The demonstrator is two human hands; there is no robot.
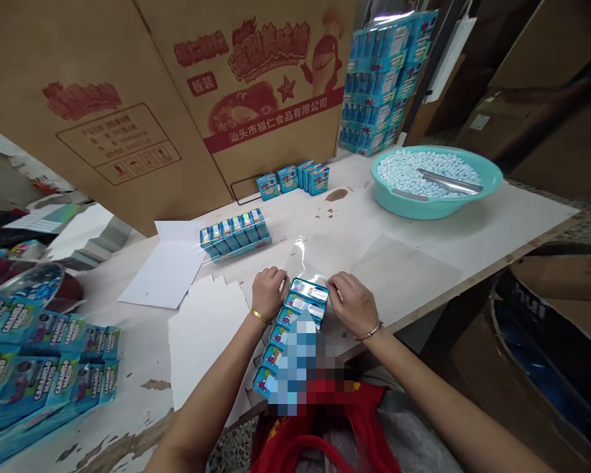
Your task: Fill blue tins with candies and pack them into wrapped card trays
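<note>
A row of small blue candy tins (295, 300) runs toward me at the table's front edge, its near end partly hidden by a blurred patch. Clear plastic film (301, 256) with bright glints sticks out past the row's far end. On the left of that end, my left hand (270, 293) has its fingers closed in a pinch, apparently at the film's edge. My right hand (353, 303) pinches opposite it, close to the right corner of the farthest tin. The film between the fingertips is hard to make out.
White card sheets (201, 341) lie left of the row. Beyond stand a wrapped tin pack (235, 233), several loose tins (288, 178) and a large carton (270, 79). A turquoise basin (418, 207) of candies with a scoop (448, 182) sits right; stacked packs (24, 355) fill the left.
</note>
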